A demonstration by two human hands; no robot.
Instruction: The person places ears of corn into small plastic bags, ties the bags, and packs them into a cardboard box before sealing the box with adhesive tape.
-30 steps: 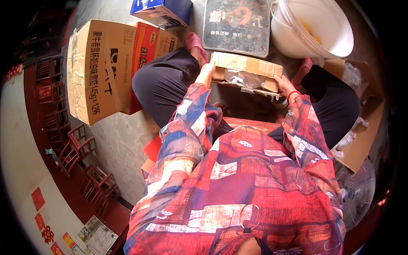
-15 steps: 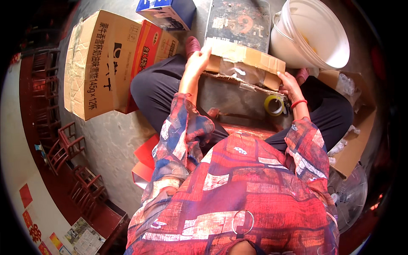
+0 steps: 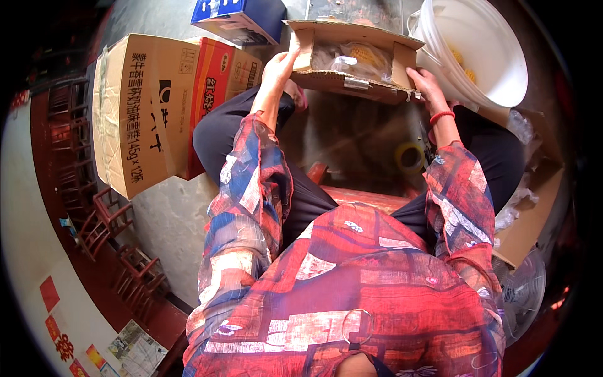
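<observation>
Left hand (image 3: 278, 68) pressed against the left end of the open cardboard box (image 3: 352, 60), fingers (image 3: 287, 55) stretched almost straight along its side flap, gripping that end; right hand (image 3: 426, 83) clasped on the right end, fingers curled over the near right corner, a red band around the wrist; box held up between both hands, far from the body, above the knees and off the floor; brown corrugated card, dull and scuffed, flaps folded outward, a strip of pale tape along the near edge; long axis running left to right, open top tipped toward the head, so the inside shows; within it a crinkled clear plastic bag (image 3: 355, 58) with something yellow inside, not sharp enough to identify; white plastic bucket (image 3: 487, 53) just right of the box, smooth and round, yellow pieces at its bottom; roll of tape (image 3: 409, 156) lower down, near the right knee; large brown carton (image 3: 141, 110) on the left, beside a red carton (image 3: 217, 78), a blue box (image 3: 242, 17) farther off.
</observation>
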